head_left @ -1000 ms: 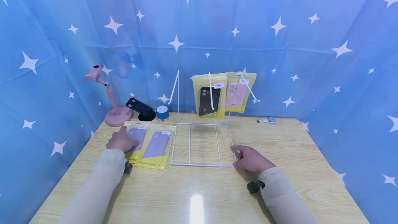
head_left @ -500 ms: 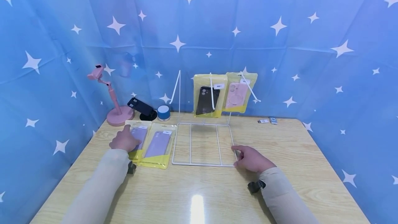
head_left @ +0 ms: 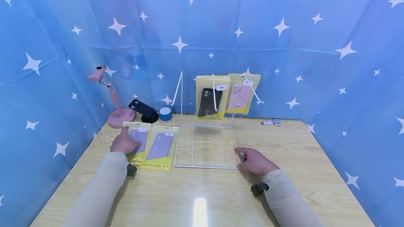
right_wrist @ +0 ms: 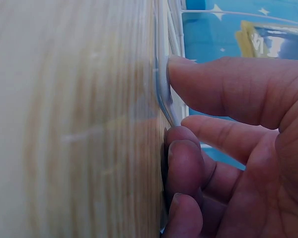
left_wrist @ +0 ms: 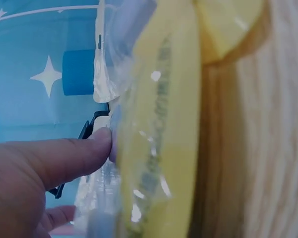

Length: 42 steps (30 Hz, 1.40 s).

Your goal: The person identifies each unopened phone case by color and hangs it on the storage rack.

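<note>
Steadying the wire rack (head_left: 205, 146) at its near right corner, the right hand (head_left: 255, 161) pinches the wire while the left hand (head_left: 123, 143) grips the outer purple case pack (head_left: 137, 141), lying flat beside the rack.

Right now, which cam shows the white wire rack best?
Head view: the whole white wire rack shows, base flat on the table, right hand at its near right corner. The right wrist view shows only that corner wire under the thumb. The left wrist view shows none of it.
</note>
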Each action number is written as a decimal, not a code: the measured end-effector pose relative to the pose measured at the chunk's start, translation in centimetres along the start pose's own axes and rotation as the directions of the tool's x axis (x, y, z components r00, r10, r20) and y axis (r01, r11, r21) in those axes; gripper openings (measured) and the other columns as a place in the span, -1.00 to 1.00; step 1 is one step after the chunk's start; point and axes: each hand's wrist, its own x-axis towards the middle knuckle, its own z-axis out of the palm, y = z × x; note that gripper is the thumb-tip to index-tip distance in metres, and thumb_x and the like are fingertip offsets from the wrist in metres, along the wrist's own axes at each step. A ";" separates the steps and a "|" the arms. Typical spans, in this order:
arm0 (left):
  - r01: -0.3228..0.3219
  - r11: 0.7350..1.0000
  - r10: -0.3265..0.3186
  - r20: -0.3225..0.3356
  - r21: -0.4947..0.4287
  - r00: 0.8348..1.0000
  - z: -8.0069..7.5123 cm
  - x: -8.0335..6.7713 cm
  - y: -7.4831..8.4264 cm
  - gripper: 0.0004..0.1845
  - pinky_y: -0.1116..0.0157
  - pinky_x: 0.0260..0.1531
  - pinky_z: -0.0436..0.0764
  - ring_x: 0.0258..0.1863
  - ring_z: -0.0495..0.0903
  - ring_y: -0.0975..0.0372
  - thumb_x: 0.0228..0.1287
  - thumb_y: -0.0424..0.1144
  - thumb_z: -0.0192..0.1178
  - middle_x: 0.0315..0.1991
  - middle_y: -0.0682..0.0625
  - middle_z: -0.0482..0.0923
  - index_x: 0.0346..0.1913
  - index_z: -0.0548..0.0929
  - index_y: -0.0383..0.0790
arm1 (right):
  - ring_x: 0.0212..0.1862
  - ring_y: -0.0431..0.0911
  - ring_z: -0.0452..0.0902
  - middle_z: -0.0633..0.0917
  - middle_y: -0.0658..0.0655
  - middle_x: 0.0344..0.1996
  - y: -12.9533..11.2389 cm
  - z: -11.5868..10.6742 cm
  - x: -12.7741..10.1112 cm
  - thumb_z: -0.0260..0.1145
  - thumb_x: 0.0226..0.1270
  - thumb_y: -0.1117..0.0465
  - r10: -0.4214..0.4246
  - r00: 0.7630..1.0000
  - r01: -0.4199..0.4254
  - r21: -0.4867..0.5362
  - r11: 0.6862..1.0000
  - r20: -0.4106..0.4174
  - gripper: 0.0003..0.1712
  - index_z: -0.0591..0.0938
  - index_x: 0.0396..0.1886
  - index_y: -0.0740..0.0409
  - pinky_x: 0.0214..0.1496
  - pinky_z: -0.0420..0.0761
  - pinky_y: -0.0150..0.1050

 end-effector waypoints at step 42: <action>-0.566 0.698 0.559 -0.161 -0.439 0.814 -5.1 -6.5 5.3 -0.58 0.36 -0.55 0.51 -0.43 0.43 0.20 0.44 -0.44 0.24 -0.42 -0.06 0.37 0.31 0.67 -0.19 | -0.37 -0.02 0.43 0.56 0.11 -0.39 0.5 0.0 0.3 0.53 0.25 0.31 -0.004 1.000 0.004 0.020 1.000 0.000 -0.22 0.53 0.49 0.16 -0.36 0.43 -0.15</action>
